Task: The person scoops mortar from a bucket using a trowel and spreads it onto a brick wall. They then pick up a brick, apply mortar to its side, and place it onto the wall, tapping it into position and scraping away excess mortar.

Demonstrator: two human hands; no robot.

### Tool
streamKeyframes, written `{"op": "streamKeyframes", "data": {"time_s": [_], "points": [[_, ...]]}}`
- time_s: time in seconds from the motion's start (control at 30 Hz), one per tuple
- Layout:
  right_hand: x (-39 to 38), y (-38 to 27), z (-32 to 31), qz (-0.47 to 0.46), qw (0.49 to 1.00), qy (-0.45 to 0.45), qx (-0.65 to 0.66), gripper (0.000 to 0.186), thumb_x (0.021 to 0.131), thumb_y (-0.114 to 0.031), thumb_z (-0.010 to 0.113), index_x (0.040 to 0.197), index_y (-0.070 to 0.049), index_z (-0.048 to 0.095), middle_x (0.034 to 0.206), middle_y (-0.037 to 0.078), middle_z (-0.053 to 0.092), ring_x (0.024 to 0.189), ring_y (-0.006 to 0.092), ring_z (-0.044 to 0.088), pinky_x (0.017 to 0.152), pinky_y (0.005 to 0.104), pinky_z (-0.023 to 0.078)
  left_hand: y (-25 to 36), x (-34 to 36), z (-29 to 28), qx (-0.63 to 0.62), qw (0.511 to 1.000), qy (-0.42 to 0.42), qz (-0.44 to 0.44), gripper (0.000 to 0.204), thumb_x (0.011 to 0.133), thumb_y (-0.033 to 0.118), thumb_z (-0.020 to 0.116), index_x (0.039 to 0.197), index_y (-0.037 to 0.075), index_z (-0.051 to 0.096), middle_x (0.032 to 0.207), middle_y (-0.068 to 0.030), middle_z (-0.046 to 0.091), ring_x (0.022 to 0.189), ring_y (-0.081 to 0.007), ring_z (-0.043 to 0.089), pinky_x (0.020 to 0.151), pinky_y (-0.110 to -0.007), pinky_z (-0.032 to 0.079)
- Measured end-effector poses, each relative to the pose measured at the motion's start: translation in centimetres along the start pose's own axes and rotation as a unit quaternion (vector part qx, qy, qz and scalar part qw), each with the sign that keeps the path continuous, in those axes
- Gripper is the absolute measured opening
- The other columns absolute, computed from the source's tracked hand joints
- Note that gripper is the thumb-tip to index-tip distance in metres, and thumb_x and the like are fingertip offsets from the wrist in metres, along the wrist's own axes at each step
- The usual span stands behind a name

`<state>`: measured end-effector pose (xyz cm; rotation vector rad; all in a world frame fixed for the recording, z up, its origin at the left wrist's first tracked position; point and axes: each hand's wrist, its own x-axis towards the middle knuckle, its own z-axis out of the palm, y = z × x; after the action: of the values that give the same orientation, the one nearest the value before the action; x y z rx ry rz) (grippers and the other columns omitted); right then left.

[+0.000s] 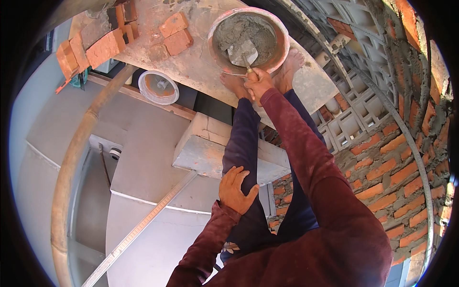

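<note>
My right hand [258,85] is closed around the wooden handle of a trowel [245,53]. The trowel's metal blade rests in grey wet mortar [251,29], which partly fills a round bucket [283,53] with a reddish, mortar-smeared rim. That bucket stands between and just beyond my bare feet on a wooden board. My left hand [237,190] lies on my left thigh near the knee, fingers spread, with nothing in it.
Loose bricks [178,42] lie on the board [205,62], and more are stacked [103,45] at its left end. A white bucket [158,87] sits lower, beyond the board's edge. A bamboo pole [71,167] rises at left; a brick wall [389,177] stands at right.
</note>
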<state>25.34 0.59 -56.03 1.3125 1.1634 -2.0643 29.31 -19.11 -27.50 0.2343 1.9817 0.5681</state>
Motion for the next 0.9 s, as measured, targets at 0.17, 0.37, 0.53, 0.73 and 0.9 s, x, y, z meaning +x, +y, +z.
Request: {"op": "streamKeyframes", "data": {"time_s": [0.17, 0.37, 0.53, 0.73, 0.9], "points": [[-0.7, 0.1, -1.0, 0.0, 0.999, -0.034, -0.017, 0.028, 0.08, 0.004, 0.062, 0.107, 0.001, 0.055, 0.061, 0.002, 0.048, 0.043, 0.0109, 0.048, 0.036, 0.0276, 0.039, 0.0, -0.2, -0.1, -0.009, 1.0, 0.004, -0.008, 0.044, 0.073, 0.026, 0.077, 0.111, 0.006, 0.064, 0.125, -0.017, 0.058, 0.121, -0.0373, 0.051, 0.102, -0.046, 0.04], [-1.9, -1.5, -3.7, -0.013, 0.998, -0.037, -0.042, 0.03, 0.077, 0.007, 0.061, 0.106, 0.0, 0.057, 0.059, 0.001, 0.049, 0.043, 0.0094, 0.047, 0.037, 0.0265, 0.036, -0.2, -0.1, 0.0, -0.018, 1.0, 0.001, -0.014, 0.043, 0.074, 0.026, 0.077, 0.11, 0.006, 0.064, 0.124, -0.0171, 0.058, 0.12, -0.037, 0.051, 0.102, -0.046, 0.04], [-2.5, -1.6, -9.8, -0.025, 0.985, -0.082, -0.153, 0.026, 0.076, 0.003, 0.061, 0.102, -0.001, 0.059, 0.058, -0.001, 0.046, 0.041, 0.008, 0.045, 0.036, 0.0255, 0.035, -0.3, 0.0, -0.3, -0.024, 1.0, 0.005, -0.016, 0.042, 0.074, 0.024, 0.076, 0.11, 0.006, 0.064, 0.124, -0.0177, 0.059, 0.119, -0.0371, 0.052, 0.102, -0.045, 0.04], [-3.8, -8.3, -10.6, 0.029, 0.969, -0.158, -0.186, 0.012, 0.073, 0.002, 0.06, 0.081, -0.004, 0.053, 0.052, -0.002, 0.043, 0.038, 0.008, 0.044, 0.034, 0.0253, 0.034, 0.4, 0.0, -0.5, -0.05, 0.998, 0.023, -0.044, 0.042, 0.075, 0.022, 0.075, 0.111, 0.004, 0.064, 0.126, -0.0179, 0.057, 0.118, -0.0372, 0.052, 0.103, -0.044, 0.04], [-13.3, -15.5, -10.3, 0.077, 0.963, -0.183, -0.181, 0.013, 0.071, 0.005, 0.058, 0.08, -0.004, 0.052, 0.052, -0.001, 0.045, 0.037, 0.0082, 0.044, 0.034, 0.025, 0.036, 0.6, -0.1, 0.5, -0.077, 0.99, 0.111, -0.025, 0.036, 0.082, 0.02, 0.069, 0.112, 0.002, 0.062, 0.124, -0.0196, 0.057, 0.116, -0.038, 0.052, 0.104, -0.042, 0.039]]}}
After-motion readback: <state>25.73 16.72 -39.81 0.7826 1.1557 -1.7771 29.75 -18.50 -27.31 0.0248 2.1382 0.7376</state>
